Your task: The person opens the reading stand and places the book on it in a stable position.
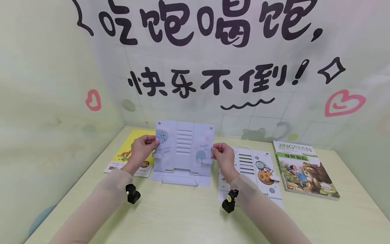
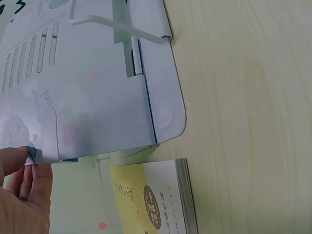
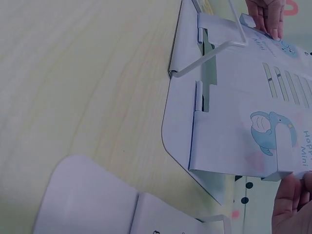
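Note:
A pale lilac book stand [image 1: 184, 145] with slots and cartoon prints stands tilted up on the table. Its side edges are pinched by both hands: the left hand [image 1: 144, 149] at the left edge, the right hand [image 1: 223, 157] at the right. In the left wrist view, the left thumb and fingers [image 2: 39, 185] grip the panel's edge beside a page clip [image 2: 49, 136]. The right wrist view has the right fingers [image 3: 288, 195] at the edge near the other clip [image 3: 284, 151]. A wire bar [image 1: 179, 181] sticks out at the stand's base.
Behind the left hand lies a yellow book [image 1: 128, 145]. A second book stand [image 1: 259, 173], with astronaut prints, lies flat by the right forearm. At the right is a thick book [image 1: 304, 169] with a lion cover. A printed backdrop [image 1: 195, 112] rises behind the table [image 1: 170, 217].

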{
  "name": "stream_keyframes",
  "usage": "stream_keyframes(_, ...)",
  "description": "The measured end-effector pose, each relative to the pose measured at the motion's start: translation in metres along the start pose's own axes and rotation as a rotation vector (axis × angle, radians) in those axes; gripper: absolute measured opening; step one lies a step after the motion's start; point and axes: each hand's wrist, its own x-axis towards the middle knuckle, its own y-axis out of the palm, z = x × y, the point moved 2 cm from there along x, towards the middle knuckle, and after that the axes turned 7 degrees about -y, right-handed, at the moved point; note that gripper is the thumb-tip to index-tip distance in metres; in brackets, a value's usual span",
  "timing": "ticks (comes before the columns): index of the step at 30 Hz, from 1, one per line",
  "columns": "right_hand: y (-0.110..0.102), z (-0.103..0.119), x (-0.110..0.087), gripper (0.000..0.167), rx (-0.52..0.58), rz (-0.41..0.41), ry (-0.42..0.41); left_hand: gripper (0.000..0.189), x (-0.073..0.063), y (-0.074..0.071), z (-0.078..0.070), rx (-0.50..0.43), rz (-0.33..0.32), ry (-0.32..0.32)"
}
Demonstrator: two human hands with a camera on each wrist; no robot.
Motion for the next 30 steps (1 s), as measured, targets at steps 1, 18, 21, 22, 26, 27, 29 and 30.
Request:
stream_keyframes(1, 0.000, 0.000, 0.001, 0.009, -0.002, 0.000, 0.002, 0.035, 0.000, 0.000, 0.000, -0.001, -0.002, 0.001)
stream_keyframes(18, 0.003, -0.004, 0.009, 0.010, -0.049, -0.004, 0.007, 0.033, -0.002, 0.001, -0.002, 0.003, -0.040, -0.006)
stream_keyframes(21, 0.003, -0.003, 0.008, 0.011, -0.050, 0.000, 0.009, 0.033, -0.002, 0.000, -0.002, 0.000, -0.041, -0.007)
stream_keyframes(22, 0.003, -0.003, 0.008, 0.011, -0.051, 0.004, 0.009, 0.033, -0.003, 0.000, -0.002, -0.002, -0.040, -0.004)
stream_keyframes(26, 0.001, -0.002, 0.006, 0.013, -0.060, 0.017, 0.008, 0.033, -0.002, 0.000, -0.001, -0.004, -0.039, 0.002)
stream_keyframes(27, 0.001, -0.001, 0.005, 0.015, -0.060, 0.014, 0.003, 0.033, -0.002, 0.000, -0.001, -0.001, -0.038, 0.006)
stream_keyframes(29, -0.001, 0.000, 0.001, 0.019, -0.047, -0.008, -0.015, 0.034, -0.002, -0.001, 0.000, 0.005, -0.032, 0.019)
stream_keyframes(30, -0.001, 0.001, -0.001, 0.021, -0.033, -0.023, -0.030, 0.035, -0.001, -0.003, 0.001, 0.007, -0.024, 0.030)
